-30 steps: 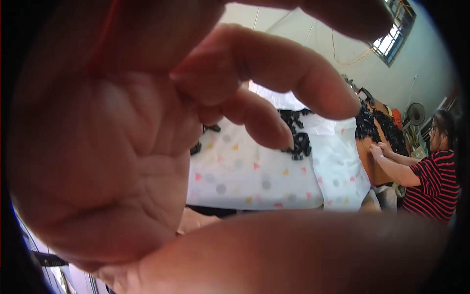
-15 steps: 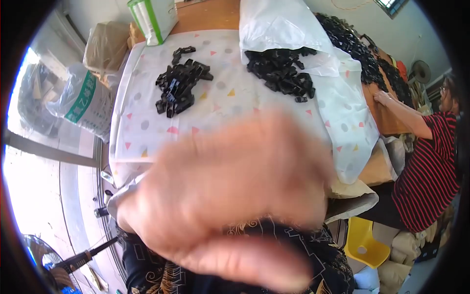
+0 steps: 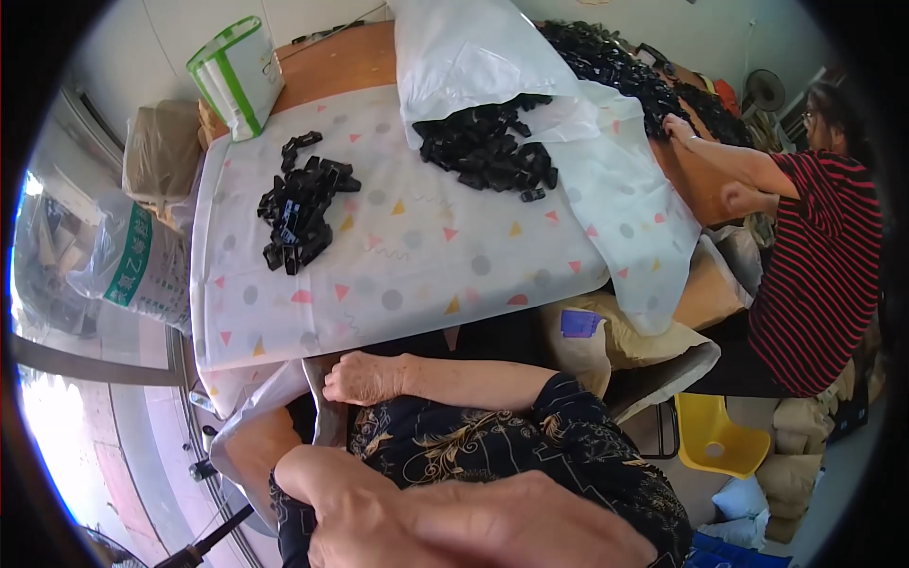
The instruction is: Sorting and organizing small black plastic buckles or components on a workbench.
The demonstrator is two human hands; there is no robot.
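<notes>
Our right hand [image 3: 365,377], fingers curled, grips the white plastic sheet [image 3: 327,417] hanging below the table's near edge. Our left hand [image 3: 473,525] looms blurred by the lens; we cannot tell its grip. On the dotted tablecloth [image 3: 417,265], a small pile of black clips [image 3: 298,213] lies toward the left edge, a larger pile [image 3: 488,147] spilling from a white bag [image 3: 473,57] at the far edge. A person in a striped shirt [image 3: 814,275] works at the right.
</notes>
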